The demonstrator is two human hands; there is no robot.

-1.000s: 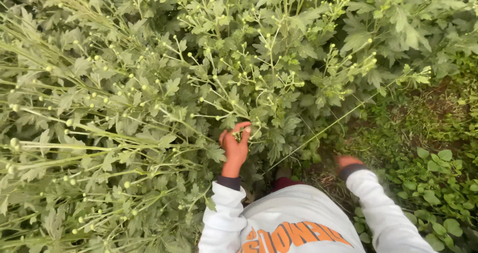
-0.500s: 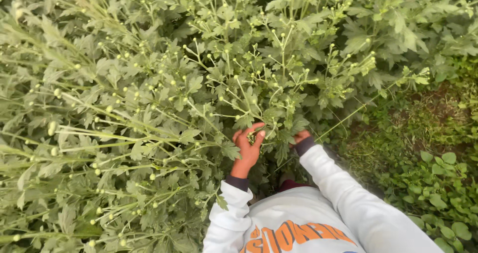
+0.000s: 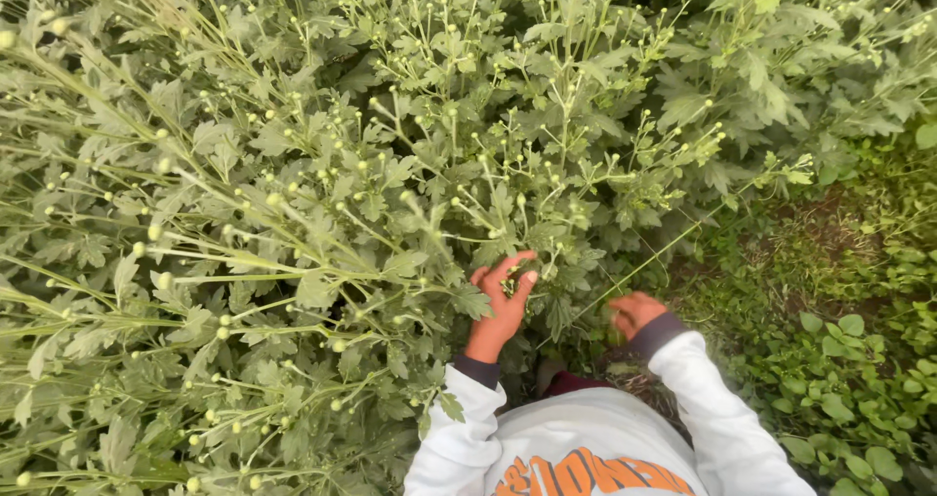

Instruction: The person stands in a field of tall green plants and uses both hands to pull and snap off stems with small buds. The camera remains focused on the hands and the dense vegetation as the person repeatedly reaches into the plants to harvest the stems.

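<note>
Dense budded flower plants [image 3: 322,193] are filling the view from nine to one o'clock. At center, the left hand [image 3: 503,301] is pinching a small green sprig [image 3: 509,283] — plenty of buds are remaining. At five o'clock, the right hand [image 3: 634,312] is curling loosely, contents unclear.

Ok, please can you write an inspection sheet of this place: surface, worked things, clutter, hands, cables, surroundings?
Surface: bare soil patch, mostly overgrown.
Job's things: tall green plants with small round buds; one sprig sits between fingers.
Clutter: nothing seen.
Hands: left hand pinches the sprig; right hand is curled low beside the foliage, and whether it holds anything cannot be told.
Cables: nothing seen.
Surroundings: low round-leaved weeds at the right; white sleeves below.
</note>
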